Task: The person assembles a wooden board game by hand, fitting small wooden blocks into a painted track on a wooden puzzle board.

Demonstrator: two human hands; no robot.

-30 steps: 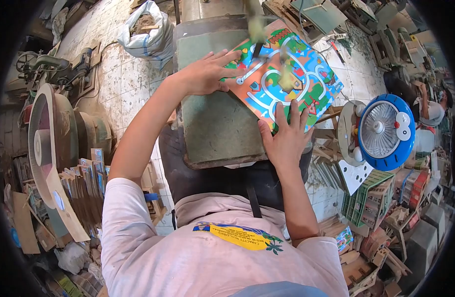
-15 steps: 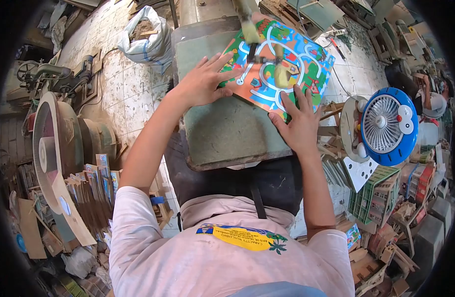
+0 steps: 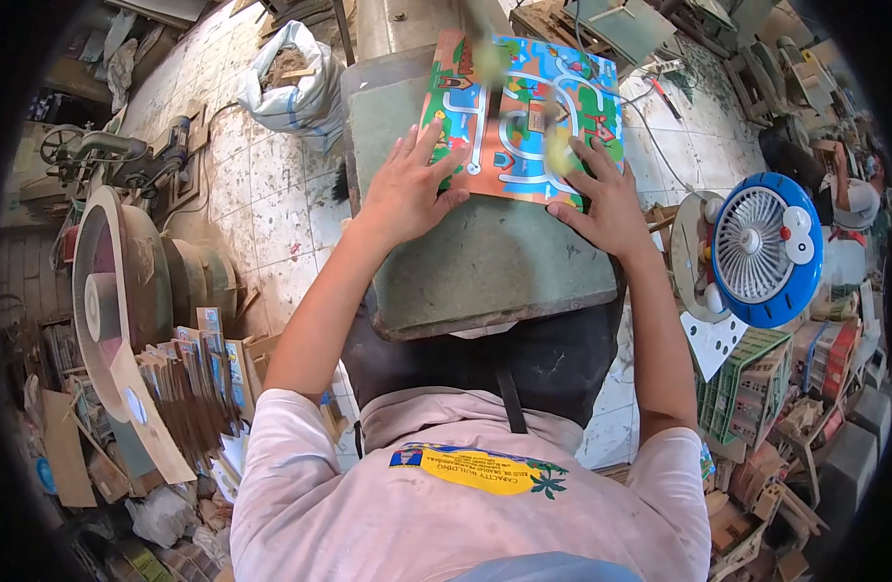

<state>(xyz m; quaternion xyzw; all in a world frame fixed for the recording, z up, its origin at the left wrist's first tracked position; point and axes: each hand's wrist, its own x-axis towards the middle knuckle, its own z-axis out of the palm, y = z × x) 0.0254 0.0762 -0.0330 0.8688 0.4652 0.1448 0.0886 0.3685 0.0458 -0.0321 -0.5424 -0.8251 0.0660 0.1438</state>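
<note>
A colourful printed board point(image 3: 524, 155) with white winding tracks lies on the green-grey worktable point(image 3: 494, 262), under a blurred machine part point(image 3: 487, 60). My left hand point(image 3: 412, 184) rests with spread fingers at the board's left edge, its fingertips on the print. At the lower right corner, my right hand point(image 3: 601, 199) lies with its fingers apart on the board, thumb near the front edge. Another blurred yellowish part point(image 3: 560, 153) is over the board, close to my right fingertips.
A blue fan point(image 3: 761, 249) stands at the right, near a green crate point(image 3: 732, 373). On the left are a large wheel machine point(image 3: 126, 291) and stacked boards point(image 3: 179, 373). A white sack point(image 3: 296, 97) stands behind left. Another person point(image 3: 848, 199) is at far right.
The board has turned so its front edge lies more nearly level, and has shifted slightly left. My left hand has moved down and right; my right hand has moved slightly up and right.
</note>
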